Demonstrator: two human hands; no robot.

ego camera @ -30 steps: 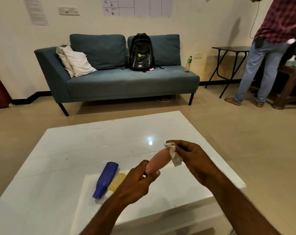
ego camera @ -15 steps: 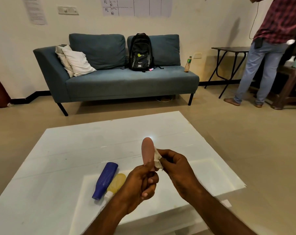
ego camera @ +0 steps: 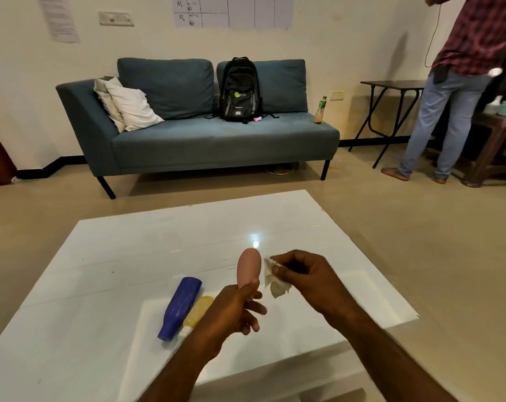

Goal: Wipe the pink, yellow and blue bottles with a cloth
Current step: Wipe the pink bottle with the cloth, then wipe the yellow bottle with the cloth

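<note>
My left hand (ego camera: 231, 311) grips the pink bottle (ego camera: 248, 269) by its lower end and holds it upright above the white table (ego camera: 124, 250). My right hand (ego camera: 307, 281) pinches a small crumpled white cloth (ego camera: 275, 281) just right of the bottle, a small gap between them. The blue bottle (ego camera: 180, 309) lies on its side on the table, left of my left hand. The yellow bottle (ego camera: 198, 311) lies beside it, touching it, partly hidden by my left wrist.
A teal sofa (ego camera: 211, 140) with a black backpack (ego camera: 240, 89), white pillows (ego camera: 127, 104) and a small drink bottle (ego camera: 320, 110) stands beyond the table. A person in jeans (ego camera: 446, 111) stands at the far right by a dark folding table (ego camera: 394, 84).
The pink bottle swung from tilted to upright in my left hand. My right hand slid the cloth down off the bottle's top and then drew it slightly away to the right.
</note>
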